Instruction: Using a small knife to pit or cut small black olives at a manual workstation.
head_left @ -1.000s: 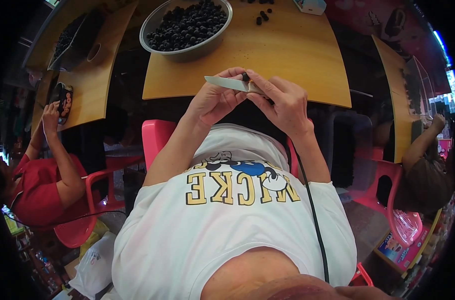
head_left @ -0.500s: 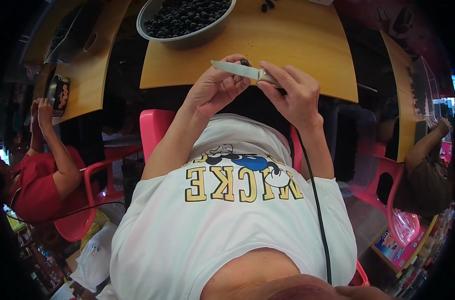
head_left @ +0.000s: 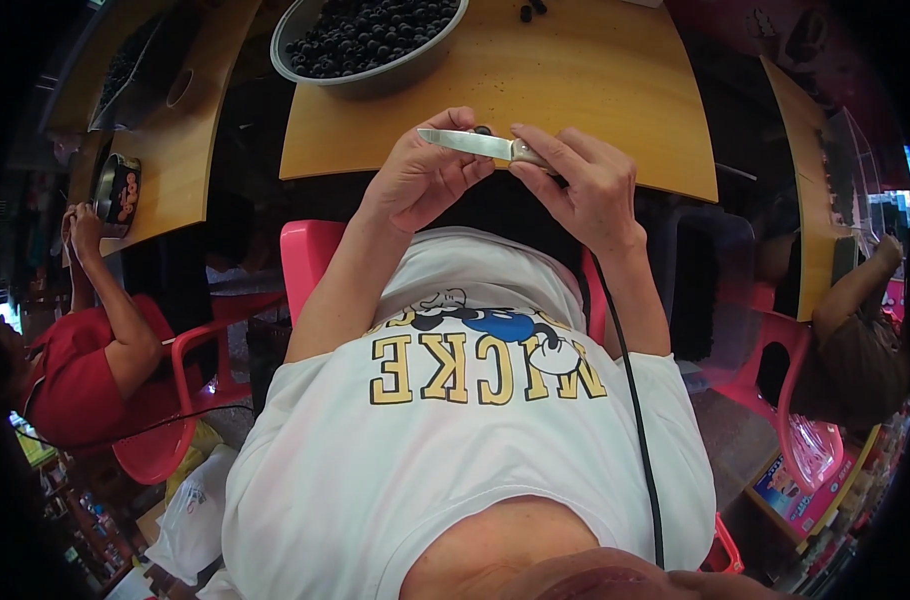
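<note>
My left hand (head_left: 415, 180) is closed, with a small dark round nut-like piece (head_left: 483, 130) pinched near its fingertips. In my right hand (head_left: 600, 185) is a small knife (head_left: 465, 142), gripped by its pale handle. The blade points left across the fingers of my left hand and passes close to the dark piece, partly hiding it; whether the edge touches it I cannot tell. Both hands are held over the near edge of the wooden table (head_left: 575, 90). Beyond my left hand stands a wide metal-looking bowl (head_left: 375, 88) heaped with similar dark round pieces (head_left: 370, 40).
A few loose dark pieces (head_left: 526, 13) lie at the table's far side. To the left, a person in red (head_left: 100, 370) sits at another table (head_left: 175, 190) bearing a dark tub (head_left: 123, 195). Another person (head_left: 855, 330) is at the right. Pink chairs (head_left: 310, 262) stand around.
Both hands and the knife have shifted very slightly left, with the blade still across my left fingers. The grips look the same.
</note>
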A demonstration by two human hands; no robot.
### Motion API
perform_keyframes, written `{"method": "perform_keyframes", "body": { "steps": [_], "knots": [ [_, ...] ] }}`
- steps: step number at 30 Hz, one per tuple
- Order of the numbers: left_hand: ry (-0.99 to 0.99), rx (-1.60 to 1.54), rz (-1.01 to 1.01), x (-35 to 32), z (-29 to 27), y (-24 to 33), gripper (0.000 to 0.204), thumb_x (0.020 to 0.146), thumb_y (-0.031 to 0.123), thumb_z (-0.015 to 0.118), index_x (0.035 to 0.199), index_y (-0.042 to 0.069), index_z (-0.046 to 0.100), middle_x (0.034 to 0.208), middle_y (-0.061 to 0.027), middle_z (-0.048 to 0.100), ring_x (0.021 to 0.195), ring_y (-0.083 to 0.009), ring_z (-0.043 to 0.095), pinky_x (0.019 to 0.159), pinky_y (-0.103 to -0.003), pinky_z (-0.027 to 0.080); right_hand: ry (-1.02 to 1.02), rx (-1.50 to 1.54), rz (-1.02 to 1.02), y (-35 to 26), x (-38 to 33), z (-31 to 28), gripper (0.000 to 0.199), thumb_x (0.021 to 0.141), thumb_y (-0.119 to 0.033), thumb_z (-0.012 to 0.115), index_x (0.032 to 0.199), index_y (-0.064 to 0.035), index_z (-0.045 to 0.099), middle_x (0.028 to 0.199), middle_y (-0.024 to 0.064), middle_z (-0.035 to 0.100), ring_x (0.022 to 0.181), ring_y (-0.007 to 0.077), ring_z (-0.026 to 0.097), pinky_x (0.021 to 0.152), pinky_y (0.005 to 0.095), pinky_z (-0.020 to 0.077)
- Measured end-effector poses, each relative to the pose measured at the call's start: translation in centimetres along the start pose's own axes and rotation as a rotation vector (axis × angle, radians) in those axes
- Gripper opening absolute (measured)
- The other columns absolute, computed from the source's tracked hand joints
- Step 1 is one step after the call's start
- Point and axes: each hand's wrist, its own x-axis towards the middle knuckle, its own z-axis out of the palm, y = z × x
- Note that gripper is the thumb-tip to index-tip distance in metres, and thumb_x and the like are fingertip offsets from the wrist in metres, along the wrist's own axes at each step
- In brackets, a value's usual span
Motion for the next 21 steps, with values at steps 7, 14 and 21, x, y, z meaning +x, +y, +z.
{"method": "perform_keyframes", "body": {
  "steps": [7, 14, 21],
  "knots": [
    [-0.006, 0.017, -0.064, -0.9, 1.0, 0.3, 0.031, 0.086, 0.005, 0.064, 0.114, 0.002, 0.05, 0.095, -0.0099, 0.057, 0.077, -0.0139, 0.055, 0.075, -0.025, 0.049, 0.023, -0.105, 0.214, 4.0, -1.1, 1.0, 0.021, 0.084, -0.02, 0.068, 0.1, -0.0058, 0.07, 0.069, 0.008, 0.06, 0.055, 0.0207, 0.056, 0.052, 0.0303, 0.0447],
    [0.105, -0.094, 0.087, -0.7, 1.1, 2.1, 0.028, 0.092, 0.003, 0.054, 0.118, -0.004, 0.049, 0.102, -0.0131, 0.056, 0.084, -0.0163, 0.058, 0.072, -0.025, 0.053, 0.222, 0.259, 0.532, 4.8, -1.7, 1.2, 0.026, 0.092, -0.019, 0.061, 0.106, 0.0026, 0.067, 0.097, 0.0089, 0.07, 0.088, 0.0089, 0.06, 0.077, 0.0207, 0.0459],
    [0.134, 0.152, 0.214, 0.9, 0.6, 11.7, 0.019, 0.09, 0.001, 0.048, 0.106, -0.004, 0.056, 0.101, -0.016, 0.06, 0.086, -0.0223, 0.062, 0.067, -0.025, 0.054, 0.326, 0.388, 0.592, 5.3, -2.1, 1.7, 0.029, 0.093, -0.022, 0.059, 0.109, 0.0013, 0.066, 0.08, -0.0019, 0.061, 0.066, 0.0022, 0.047, 0.059, 0.0172, 0.0384]
  ]
}}
